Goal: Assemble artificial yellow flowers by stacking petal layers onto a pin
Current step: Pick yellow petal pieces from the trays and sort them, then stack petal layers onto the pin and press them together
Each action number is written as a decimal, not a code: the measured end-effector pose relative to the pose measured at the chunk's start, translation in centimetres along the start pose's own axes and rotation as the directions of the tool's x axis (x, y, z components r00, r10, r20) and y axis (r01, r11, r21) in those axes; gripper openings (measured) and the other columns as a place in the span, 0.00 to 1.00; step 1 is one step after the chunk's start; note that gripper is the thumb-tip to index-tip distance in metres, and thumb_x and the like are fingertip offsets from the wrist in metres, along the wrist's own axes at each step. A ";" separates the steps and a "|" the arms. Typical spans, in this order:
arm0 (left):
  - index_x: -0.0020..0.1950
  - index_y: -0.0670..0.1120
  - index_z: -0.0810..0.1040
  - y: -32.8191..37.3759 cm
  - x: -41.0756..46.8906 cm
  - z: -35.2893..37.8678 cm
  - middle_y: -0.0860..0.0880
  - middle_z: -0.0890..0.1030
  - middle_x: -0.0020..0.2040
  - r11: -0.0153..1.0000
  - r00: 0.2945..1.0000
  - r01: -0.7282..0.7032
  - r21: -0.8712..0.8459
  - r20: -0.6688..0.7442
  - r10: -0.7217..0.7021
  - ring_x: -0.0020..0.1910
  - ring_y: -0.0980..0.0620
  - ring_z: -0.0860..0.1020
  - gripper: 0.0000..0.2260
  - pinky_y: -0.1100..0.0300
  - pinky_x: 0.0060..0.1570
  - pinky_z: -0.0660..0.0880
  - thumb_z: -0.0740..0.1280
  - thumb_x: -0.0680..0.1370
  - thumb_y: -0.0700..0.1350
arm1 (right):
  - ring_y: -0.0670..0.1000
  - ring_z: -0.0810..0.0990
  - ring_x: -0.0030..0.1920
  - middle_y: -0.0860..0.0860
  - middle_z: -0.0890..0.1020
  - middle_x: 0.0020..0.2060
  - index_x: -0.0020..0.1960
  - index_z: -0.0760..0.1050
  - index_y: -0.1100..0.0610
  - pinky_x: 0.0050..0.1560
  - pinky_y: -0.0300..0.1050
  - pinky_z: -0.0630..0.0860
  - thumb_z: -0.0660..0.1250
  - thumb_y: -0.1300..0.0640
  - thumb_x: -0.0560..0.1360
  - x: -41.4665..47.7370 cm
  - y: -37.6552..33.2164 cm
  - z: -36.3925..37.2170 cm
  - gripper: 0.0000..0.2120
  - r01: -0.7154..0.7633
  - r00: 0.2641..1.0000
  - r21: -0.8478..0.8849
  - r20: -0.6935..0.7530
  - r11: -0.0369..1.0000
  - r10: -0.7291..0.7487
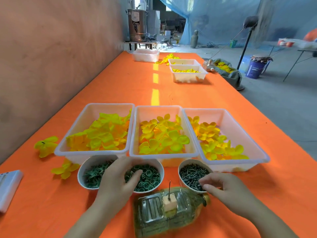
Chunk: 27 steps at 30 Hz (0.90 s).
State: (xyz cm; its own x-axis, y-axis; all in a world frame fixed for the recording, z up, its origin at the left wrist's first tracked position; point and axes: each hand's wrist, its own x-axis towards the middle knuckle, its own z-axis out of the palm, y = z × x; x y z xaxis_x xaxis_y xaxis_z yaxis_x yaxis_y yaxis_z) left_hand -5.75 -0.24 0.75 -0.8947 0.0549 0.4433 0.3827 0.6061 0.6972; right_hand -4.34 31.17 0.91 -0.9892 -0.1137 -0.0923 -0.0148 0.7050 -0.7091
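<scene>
Head view down onto an orange table [205, 103]. Near edge: a clear bottle [169, 212] on its side, a pale block [169, 202] on top, a thin dark pin [169, 189] upright in the block, bare, no petals on it. Behind the bottle, three white bowls in a row: left bowl [89, 164] with green leafy pieces, middle bowl [159, 166] with green rings [150, 177], right bowl [186, 163] with small dark pegs [190, 174]. Left hand [118, 179] over the gap between left and middle bowls, fingers loosely curled, fingertips down among the rings; grip on a ring impossible to tell. Right hand [224, 188] at the near rim of the right bowl, thumb and forefinger drawn close in a pinch over the pegs; anything between them too small to see. Behind the bowls, three clear trays side by side, left tray [82, 117], middle tray [154, 109] and right tray [240, 127], each holding yellow petals [159, 134]. Two loose flowers [46, 146] on the cloth left of the trays. More trays [188, 76] far down the table.
</scene>
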 end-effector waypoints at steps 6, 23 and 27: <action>0.51 0.53 0.83 -0.4 -2.1 2.4 0.65 0.80 0.43 0.999 0.994 0.031 -0.019 -0.105 -0.032 0.37 0.71 0.74 0.17 0.77 0.33 0.68 0.76 0.70 0.32 | 0.40 0.84 0.41 0.42 0.87 0.38 0.42 0.86 0.49 0.48 0.42 0.79 0.74 0.64 0.73 1.3 0.9 -1.5 0.10 0.047 0.926 0.156 -0.377 0.987 0.016; 0.48 0.59 0.83 0.0 -2.2 2.6 0.55 0.86 0.48 0.936 0.963 0.187 -0.298 -0.133 -0.235 0.51 0.53 0.84 0.15 0.44 0.56 0.79 0.71 0.76 0.36 | 0.56 0.82 0.49 0.54 0.84 0.46 0.49 0.81 0.59 0.45 0.44 0.77 0.77 0.50 0.68 14.6 2.9 -5.2 0.15 -0.375 0.923 -0.540 -0.148 0.753 0.354; 0.48 0.60 0.83 0.3 -2.1 2.7 0.56 0.85 0.48 0.930 0.963 0.197 -0.309 -0.118 -0.243 0.52 0.54 0.83 0.16 0.45 0.57 0.79 0.71 0.76 0.36 | 0.57 0.79 0.46 0.54 0.79 0.39 0.44 0.75 0.58 0.44 0.46 0.73 0.78 0.46 0.68 14.7 2.6 -5.0 0.18 -0.372 0.919 -0.536 -0.101 0.758 0.380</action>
State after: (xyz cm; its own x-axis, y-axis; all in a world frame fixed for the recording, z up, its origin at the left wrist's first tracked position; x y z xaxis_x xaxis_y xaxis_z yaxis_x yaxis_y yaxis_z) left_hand -4.38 1.96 -1.49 -0.9273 -0.1878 0.3239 0.2511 0.3297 0.9101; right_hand -19.67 34.77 1.21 -0.9299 0.2343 -0.2836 0.2790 0.9517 -0.1283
